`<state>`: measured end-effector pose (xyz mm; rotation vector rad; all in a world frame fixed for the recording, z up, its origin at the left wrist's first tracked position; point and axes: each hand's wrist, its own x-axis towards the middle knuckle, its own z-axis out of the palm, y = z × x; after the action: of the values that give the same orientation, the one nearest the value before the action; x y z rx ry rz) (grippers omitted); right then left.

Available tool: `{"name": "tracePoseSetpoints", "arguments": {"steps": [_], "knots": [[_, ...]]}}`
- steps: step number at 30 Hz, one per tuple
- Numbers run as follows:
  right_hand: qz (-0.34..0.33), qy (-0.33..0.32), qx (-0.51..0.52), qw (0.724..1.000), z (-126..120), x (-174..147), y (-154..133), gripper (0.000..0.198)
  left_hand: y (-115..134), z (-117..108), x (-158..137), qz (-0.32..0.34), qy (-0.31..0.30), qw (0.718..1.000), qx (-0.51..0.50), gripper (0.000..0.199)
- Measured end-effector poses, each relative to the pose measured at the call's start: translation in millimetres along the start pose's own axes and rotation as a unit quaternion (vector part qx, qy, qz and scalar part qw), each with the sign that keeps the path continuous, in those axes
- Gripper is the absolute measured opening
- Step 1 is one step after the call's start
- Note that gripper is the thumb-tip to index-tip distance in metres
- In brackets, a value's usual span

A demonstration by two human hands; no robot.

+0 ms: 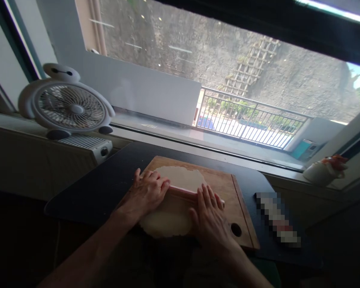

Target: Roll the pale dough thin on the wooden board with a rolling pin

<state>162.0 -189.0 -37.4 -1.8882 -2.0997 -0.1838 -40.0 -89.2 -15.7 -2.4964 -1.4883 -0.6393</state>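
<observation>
A flat sheet of pale dough (168, 220) lies on a wooden cutting board (220, 182), spreading to both sides of a rolling pin (183, 193). My left hand (148, 190) is closed over the pin's left end, its fingers bent and hiding that end. Toward the other end, my right hand (211, 212) grips the pin from above, fingers draped across it and thumb held apart over the dough. The pin's right tip pokes out beyond those fingers. The dough's near edge is ragged and reaches the board's front side, in shadow.
The board rests on a dark table (93, 192) against a window. Right of it lies a pixelated object (277, 220). A white character-shaped fan (75, 108) stands on a radiator (100, 150) at left. A pale pot (321, 174) sits on the right sill.
</observation>
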Motion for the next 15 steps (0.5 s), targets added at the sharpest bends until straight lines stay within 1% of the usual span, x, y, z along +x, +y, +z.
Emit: {"name": "tracePoseSetpoints", "arguments": {"steps": [1,2,3,4,5,9,10,11,12,13,15], "knots": [[-0.021,0.011,-0.002,1.0,1.7,-19.6,-5.0,0.064,2.4,1.8,-0.8,0.005,0.002,1.0,-0.004,0.038],[-0.032,0.015,-0.003,0.999,2.1,-31.3,-9.0,0.065,4.8,3.2,-0.6,0.004,0.003,1.0,-0.006,0.038],[-0.034,0.013,-0.002,0.999,1.4,-33.9,-11.1,0.065,7.1,4.3,1.0,0.001,0.004,1.0,-0.006,0.039],[-0.024,0.006,0.001,1.0,0.0,-27.5,-10.7,0.064,9.3,5.0,4.2,-0.004,0.002,1.0,-0.004,0.041],[-0.005,-0.003,0.004,1.0,-1.9,-13.1,-7.8,0.062,11.4,5.4,9.2,-0.006,-0.002,1.0,0.001,0.042],[0.092,-0.058,0.03,0.994,-9.4,72.1,13.8,0.059,16.8,3.6,40.6,-0.011,-0.053,0.998,0.029,0.044],[0.11,-0.066,0.036,0.991,-10.2,86.0,16.5,0.059,16.7,3.1,49.5,-0.015,-0.075,0.997,0.028,0.045],[0.122,-0.068,0.04,0.989,-9.8,92.6,16.9,0.06,15.9,2.9,58.1,-0.019,-0.097,0.995,0.024,0.045],[0.127,-0.06,0.041,0.989,-8.4,91.4,15.0,0.061,14.3,3.3,66.1,-0.023,-0.118,0.993,0.016,0.046],[0.119,-0.045,0.04,0.991,-6.1,83.1,11.3,0.063,12.1,4.2,73.6,-0.026,-0.136,0.99,0.009,0.046],[0.071,-0.01,0.038,0.997,-1.1,52.4,0.4,0.063,7.2,8.1,86.9,-0.024,-0.166,0.986,-0.004,0.046]]}}
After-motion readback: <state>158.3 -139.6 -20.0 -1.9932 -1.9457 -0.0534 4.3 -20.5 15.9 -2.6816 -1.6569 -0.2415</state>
